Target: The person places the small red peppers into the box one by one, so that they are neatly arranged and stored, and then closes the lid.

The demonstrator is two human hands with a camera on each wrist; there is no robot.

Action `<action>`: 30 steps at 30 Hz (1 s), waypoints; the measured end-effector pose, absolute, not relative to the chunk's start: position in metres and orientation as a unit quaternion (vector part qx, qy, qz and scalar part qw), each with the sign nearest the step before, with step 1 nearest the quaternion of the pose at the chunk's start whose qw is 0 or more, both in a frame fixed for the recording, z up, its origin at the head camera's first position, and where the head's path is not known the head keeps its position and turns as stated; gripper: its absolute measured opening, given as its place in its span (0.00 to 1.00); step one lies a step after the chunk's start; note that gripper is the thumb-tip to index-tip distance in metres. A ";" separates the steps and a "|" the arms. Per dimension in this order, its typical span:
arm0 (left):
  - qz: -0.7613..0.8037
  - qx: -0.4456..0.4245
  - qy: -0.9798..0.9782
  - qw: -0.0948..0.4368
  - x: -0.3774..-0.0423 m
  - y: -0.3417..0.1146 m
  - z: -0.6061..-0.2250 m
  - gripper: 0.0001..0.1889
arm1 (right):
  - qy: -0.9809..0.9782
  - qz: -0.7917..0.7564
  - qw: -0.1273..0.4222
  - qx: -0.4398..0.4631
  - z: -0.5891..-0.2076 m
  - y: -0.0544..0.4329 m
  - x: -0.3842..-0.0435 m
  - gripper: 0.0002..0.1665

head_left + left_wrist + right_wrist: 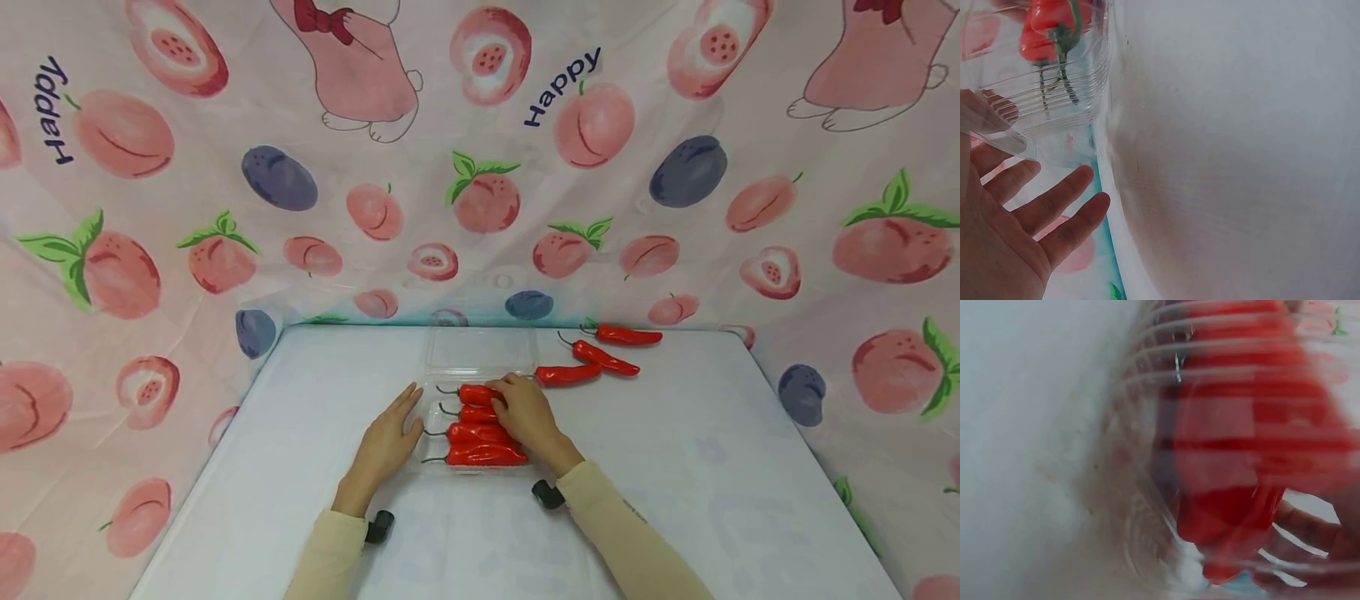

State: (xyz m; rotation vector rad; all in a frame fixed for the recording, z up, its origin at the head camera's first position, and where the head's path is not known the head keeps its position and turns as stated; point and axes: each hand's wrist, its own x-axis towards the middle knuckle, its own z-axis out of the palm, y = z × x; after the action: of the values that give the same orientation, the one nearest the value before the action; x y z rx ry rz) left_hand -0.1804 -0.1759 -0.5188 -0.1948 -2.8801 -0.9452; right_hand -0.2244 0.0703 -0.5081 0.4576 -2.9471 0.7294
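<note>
A clear plastic clamshell box (pixel 435 412) lies with its lid (pixel 480 352) folded back. Inside it, several red chili peppers (pixel 486 455) lie in a row, thin stems towards the left. My right hand (pixel 528 417) reaches over the box's right side, thumb and fingers around the farthest red chili pepper (pixel 472 394) in the row. Along the left edge rests my left hand (pixel 386 442), its fingers extended. In the left wrist view those fingers (pixel 1063 200) are spread beside the ribbed plastic wall. Through the blurred plastic, the right wrist view shows red peppers (pixel 1229 450).
Behind the right hand, more chili peppers lie on the white table (pixel 675 500): one near the box (pixel 567 376), one slanting (pixel 609 360) and one farthest back (pixel 630 336). A peach-print cloth (pixel 420 183) hangs behind the table and along its sides.
</note>
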 end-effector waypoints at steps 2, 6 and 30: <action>-0.310 -0.063 -0.947 0.050 -0.180 -0.176 -0.519 0.28 | -0.958 0.245 0.039 0.146 -0.508 0.071 -0.224 0.24; -0.308 -0.061 -0.948 0.045 -0.179 -0.176 -0.518 0.28 | -0.952 0.269 0.041 0.142 -0.506 0.073 -0.222 0.23; -0.302 -0.056 -0.951 0.043 -0.181 -0.176 -0.521 0.28 | -0.903 0.395 0.061 0.158 -0.471 0.105 -0.207 0.22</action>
State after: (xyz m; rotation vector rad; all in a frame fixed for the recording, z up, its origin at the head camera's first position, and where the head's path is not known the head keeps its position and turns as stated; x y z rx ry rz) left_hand -0.1806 -0.1763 -0.5213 -0.1703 -2.9070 -0.9233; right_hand -0.2067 0.1046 -0.4711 0.4792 -2.7314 1.1944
